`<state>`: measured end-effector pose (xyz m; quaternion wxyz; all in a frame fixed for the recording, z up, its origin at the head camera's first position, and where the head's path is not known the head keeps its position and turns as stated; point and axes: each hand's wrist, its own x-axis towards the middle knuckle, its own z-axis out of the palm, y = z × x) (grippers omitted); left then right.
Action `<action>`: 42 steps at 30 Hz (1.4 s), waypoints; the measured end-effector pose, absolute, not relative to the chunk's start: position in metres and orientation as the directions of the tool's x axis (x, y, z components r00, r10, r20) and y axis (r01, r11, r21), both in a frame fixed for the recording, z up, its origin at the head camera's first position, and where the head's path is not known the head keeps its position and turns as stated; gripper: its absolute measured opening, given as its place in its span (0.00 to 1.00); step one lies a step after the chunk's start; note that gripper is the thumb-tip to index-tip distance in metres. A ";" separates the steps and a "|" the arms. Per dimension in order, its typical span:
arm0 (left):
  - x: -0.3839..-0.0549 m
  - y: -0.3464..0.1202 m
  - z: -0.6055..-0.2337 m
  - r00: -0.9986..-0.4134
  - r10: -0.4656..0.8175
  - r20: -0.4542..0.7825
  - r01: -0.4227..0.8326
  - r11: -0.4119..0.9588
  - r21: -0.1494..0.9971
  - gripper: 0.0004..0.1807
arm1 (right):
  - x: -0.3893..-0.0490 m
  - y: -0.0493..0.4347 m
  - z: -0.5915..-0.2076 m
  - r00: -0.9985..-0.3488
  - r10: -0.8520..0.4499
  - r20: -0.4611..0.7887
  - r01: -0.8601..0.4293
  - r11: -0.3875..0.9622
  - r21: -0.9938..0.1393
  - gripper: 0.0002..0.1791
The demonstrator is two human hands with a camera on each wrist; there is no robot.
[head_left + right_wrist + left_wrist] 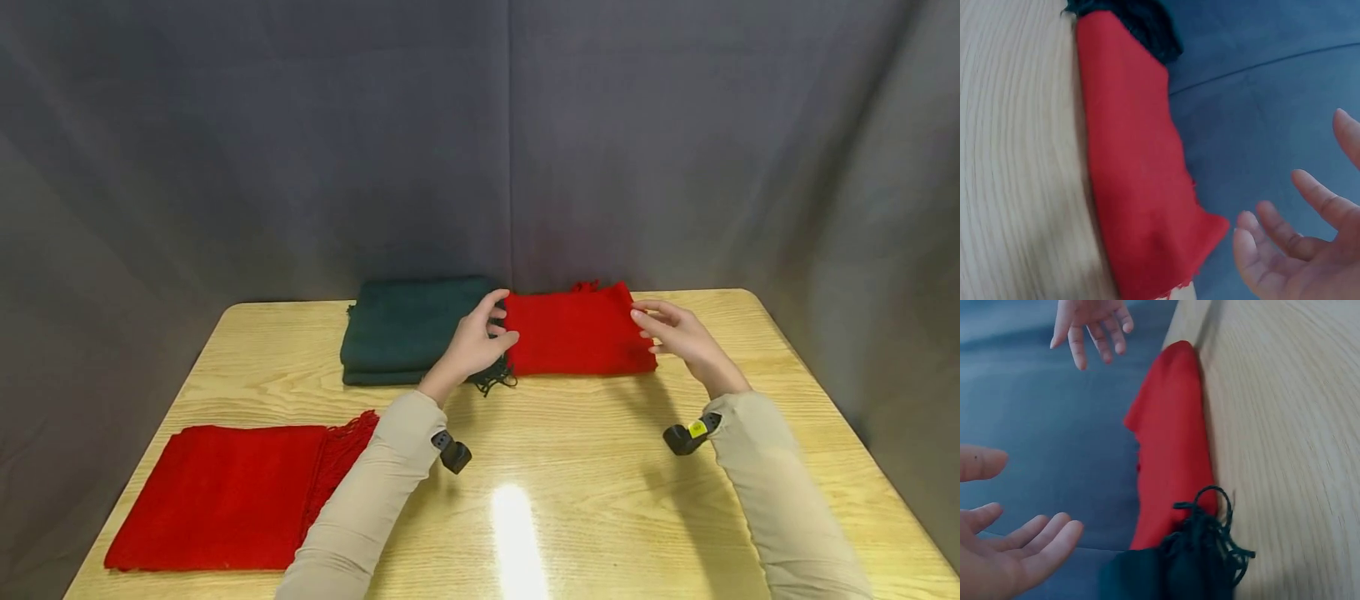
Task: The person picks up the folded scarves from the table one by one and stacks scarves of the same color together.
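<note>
A folded red scarf (577, 333) lies at the back of the table, with its right end slightly raised. My left hand (472, 335) is over its left end, beside a folded dark green scarf (412, 325). Over the red scarf's right end is my right hand (678, 337). Both hands have loosely spread fingers and hold nothing. In the left wrist view, the fingers (1041, 540) are apart from the cloth. The right wrist view likewise shows the right hand (1304, 250) clear of the red scarf (1129, 156). Green fringe (1207, 537) meets the red scarf's end.
A second folded red scarf (217, 496) with fringe lies at the table's front left, partly covered by my left sleeve (367, 500). The wooden table (585, 467) backs onto a grey curtain (420, 150), which also hangs at both sides.
</note>
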<state>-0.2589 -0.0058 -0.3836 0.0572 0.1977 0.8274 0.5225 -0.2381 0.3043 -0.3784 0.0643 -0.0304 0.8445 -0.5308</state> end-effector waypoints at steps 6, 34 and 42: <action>-0.278 0.008 -0.393 -0.966 0.257 -0.016 0.076 0.344 0.936 0.33 | -0.249 0.306 -0.395 -0.993 -0.020 -0.116 0.095 0.437 -0.894 0.34; -0.298 0.042 -0.441 -0.955 0.150 -0.254 -0.212 0.251 0.944 0.35 | -0.277 0.315 -0.441 -0.934 -0.017 -0.356 0.342 0.240 -0.909 0.35; -0.297 0.044 -0.440 -0.949 0.130 -0.288 -0.255 0.223 0.941 0.33 | -0.276 0.315 -0.448 -0.960 -0.027 -0.279 0.265 0.240 -0.934 0.33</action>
